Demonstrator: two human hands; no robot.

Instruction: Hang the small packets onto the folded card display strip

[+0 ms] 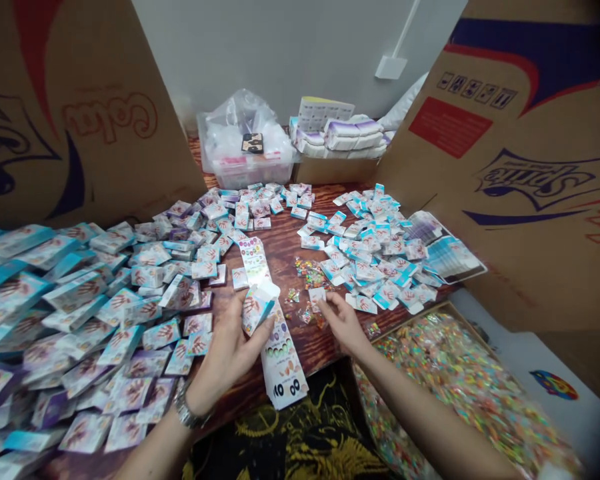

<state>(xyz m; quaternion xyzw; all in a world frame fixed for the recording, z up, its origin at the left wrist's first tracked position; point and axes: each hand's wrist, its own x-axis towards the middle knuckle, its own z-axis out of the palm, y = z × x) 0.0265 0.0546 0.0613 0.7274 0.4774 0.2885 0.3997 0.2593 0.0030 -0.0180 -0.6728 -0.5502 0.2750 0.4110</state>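
My left hand (234, 347) is closed around a small white and blue printed box (258, 308) whose white end flap stands up. In my right hand (341, 321) the fingertips pinch a small whitish packet or folded slip (317, 296); its exact kind is too small to tell. Beneath the left hand lies a stack of long printed strips (283, 373). Small clear packets of bright coloured pieces (307, 272) lie on the dark red wood-patterned table (285, 235), beside and under the right fingers.
Many similar boxes (145, 313) heap up at left; another pile of boxes (380, 247), some with open flaps, sits at right. A carton of colourful packets (445, 367) stands below the table edge. Large cardboard boxes (80, 127) flank both sides. A plastic tub (253, 175) stands at the back.
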